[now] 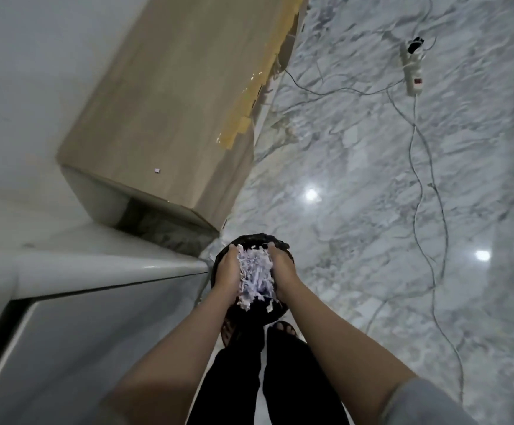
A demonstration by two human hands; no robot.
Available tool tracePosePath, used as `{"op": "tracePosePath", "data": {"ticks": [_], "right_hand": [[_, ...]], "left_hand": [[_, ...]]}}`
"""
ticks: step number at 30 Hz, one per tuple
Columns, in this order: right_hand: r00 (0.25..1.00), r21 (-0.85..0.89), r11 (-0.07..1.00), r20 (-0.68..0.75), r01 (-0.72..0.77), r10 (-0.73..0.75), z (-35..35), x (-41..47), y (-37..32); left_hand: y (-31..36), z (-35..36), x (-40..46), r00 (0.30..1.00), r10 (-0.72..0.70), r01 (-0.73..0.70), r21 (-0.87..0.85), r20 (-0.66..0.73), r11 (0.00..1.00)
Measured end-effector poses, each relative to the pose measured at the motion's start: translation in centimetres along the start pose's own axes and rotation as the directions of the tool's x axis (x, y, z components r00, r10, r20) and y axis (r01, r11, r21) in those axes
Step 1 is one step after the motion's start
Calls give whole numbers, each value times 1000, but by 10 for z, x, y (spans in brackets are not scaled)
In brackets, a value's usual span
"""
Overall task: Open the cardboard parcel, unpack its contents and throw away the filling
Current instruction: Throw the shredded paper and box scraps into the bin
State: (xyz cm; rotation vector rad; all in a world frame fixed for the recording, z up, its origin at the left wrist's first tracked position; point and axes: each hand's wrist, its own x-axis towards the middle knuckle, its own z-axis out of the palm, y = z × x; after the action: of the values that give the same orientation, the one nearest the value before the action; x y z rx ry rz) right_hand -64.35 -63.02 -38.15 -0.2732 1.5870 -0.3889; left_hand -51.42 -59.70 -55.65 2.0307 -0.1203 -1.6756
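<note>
— While you are standing over there, tell me what the hands are doing.

— Both are reaching down in front of the person. The left hand (228, 269) and the right hand (281, 266) are cupping a clump of shredded paper filling (255, 276) between them, palms facing each other, pressing it from either side, fingers curling down around it.

— And where is that filling sitting?

— It is hanging right over a round black bin (283, 245) standing on the marble floor (372, 194). The fingertips are dipping to the far rim of the bin, and a few loose white shreds are dangling off the near end of the clump. Whether any paper is lying inside the bin already, I cannot tell; the hands and the clump are covering its mouth.

— What is standing around the bin?

— Just beside it, on the person's left, the corner of a glossy white cabinet (102, 268) is jutting out. Beyond that, a wooden desk (169, 111) is running away along the wall, with torn yellow tape (249, 96) peeling along its floor-side edge and one tiny white scrap (157, 170) lying near its near end. The person's feet in dark sandals (284, 328) are standing at the near side of the bin, under black trousers (292, 378).

— Anything further out?

— A white power strip (412, 73) is lying on the floor well apart from the bin, towards the far right, with a thin cable (418, 179) snaking from it towards the near side of the floor.
</note>
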Motion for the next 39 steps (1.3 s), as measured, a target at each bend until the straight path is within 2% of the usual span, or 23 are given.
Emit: {"op": "tracePosePath", "data": {"ticks": [2, 4, 11, 18, 21, 23, 26, 29, 31, 34, 39], "right_hand": [[1000, -96, 995, -1, -3, 3, 0, 25, 4], [1000, -108, 994, 9, -7, 8, 0, 45, 12], [998, -77, 997, -66, -12, 7, -9, 100, 72], [997, -83, 996, -71, -25, 19, 1, -55, 23], [990, -34, 993, -86, 109, -111, 6, -117, 7], [969, 20, 970, -42, 244, -243, 13, -159, -3], [899, 39, 901, 56, 432, -434, 28, -227, -13], [802, 1, 811, 151, 585, -578, 44, -288, -8], [717, -33, 732, 238, 680, -655, 57, -319, 2], [519, -37, 557, 417, 830, -746, 85, -355, 17], [231, -77, 248, 694, 966, -682, 137, -393, 72]], "left_hand": [[22, 3, -31, 998, -68, 68, -39, 16, 997], [44, 9, -70, 992, -126, 127, -52, 25, 990], [36, 2, -99, 992, -128, 127, -60, -16, 990], [51, -21, -202, 1000, -14, 14, -31, -7, 999], [66, -32, -268, 992, 111, -113, -42, -52, 993], [77, -39, -312, 966, 228, -238, -73, -118, 969], [85, -59, -373, 870, 442, -475, -130, -218, 870], [73, -93, -432, 752, 534, -629, -179, -387, 757], [57, -116, -466, 655, 557, -717, -190, -511, 670], [37, -156, -505, 459, 564, -822, -87, -687, 563], [-15, -239, -544, 215, 452, -817, 94, -866, 569]]}}
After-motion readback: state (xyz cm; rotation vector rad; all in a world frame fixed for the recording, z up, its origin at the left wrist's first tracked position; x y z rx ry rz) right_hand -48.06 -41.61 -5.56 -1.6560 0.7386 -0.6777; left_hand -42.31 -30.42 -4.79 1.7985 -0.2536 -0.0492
